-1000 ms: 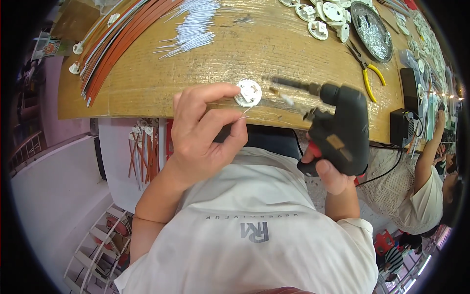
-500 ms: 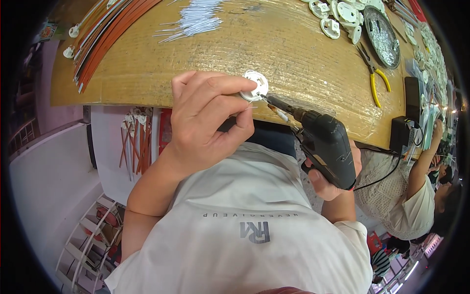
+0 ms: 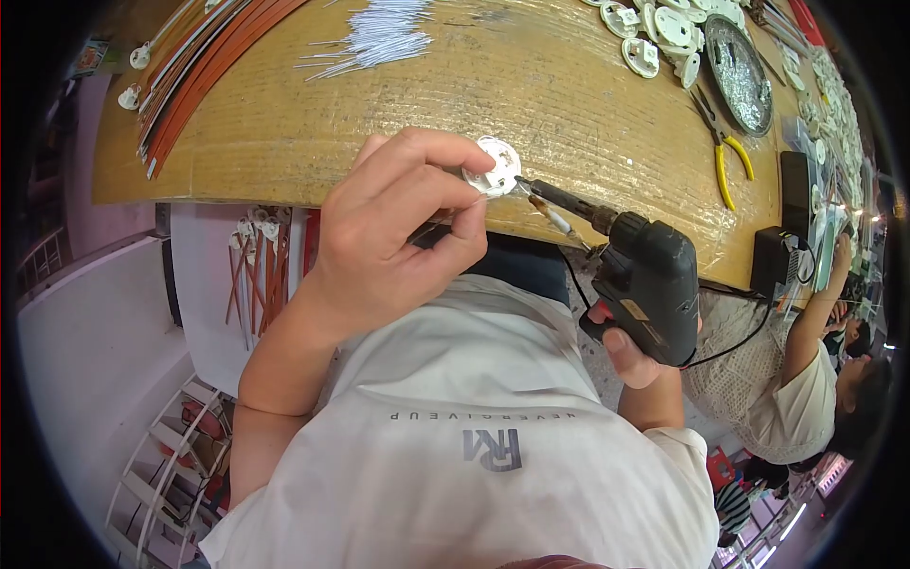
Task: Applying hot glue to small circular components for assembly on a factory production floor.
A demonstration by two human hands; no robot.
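Observation:
Between the thumb and fingers of my left hand (image 3: 384, 223) is a small round white plastic disc (image 3: 504, 156), held over the table's near edge. My right hand (image 3: 637, 362) is wrapped round the grip of a black soldering gun (image 3: 652, 284) with a red trigger. Its thin tip points left and lies right at the disc's right rim; I cannot tell whether they touch. Below the tip runs a narrow feed tube with a white section (image 3: 557, 220). A fine wire end near my left fingertips is too small to make out well.
White wires (image 3: 384, 38) lie at the back, with a bundle of orange wires (image 3: 204, 81) at left. Right of them are a pile of white discs (image 3: 673, 27), a dark metal dish (image 3: 737, 76), yellow-handled pliers (image 3: 722, 171) and a black box (image 3: 777, 261). A co-worker (image 3: 749, 379) sits at right.
The soldering gun has shifted right, its tip drawing back from the disc's face to its rim. My left hand has moved slightly left, still pinching the disc.

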